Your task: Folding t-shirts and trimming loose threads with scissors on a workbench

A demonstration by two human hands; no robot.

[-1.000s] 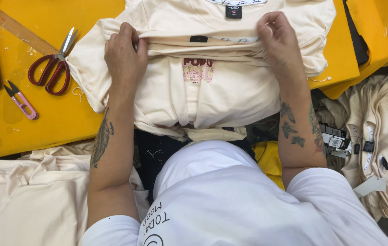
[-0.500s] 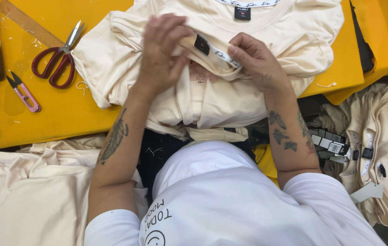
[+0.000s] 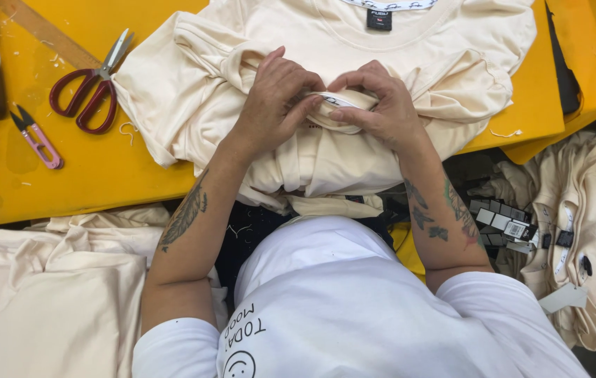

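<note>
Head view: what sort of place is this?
Probably a garment workshop: cream T-shirts stacked on a yellow table, red scissors and pink thread snips, more shirts piled beside.

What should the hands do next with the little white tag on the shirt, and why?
Probably press the white tag flat against the cream shirt. The left hand and right hand both pinch it with their fingertips, and it curls up off the bunched cloth. The red scissors lie untouched on the yellow table.
</note>
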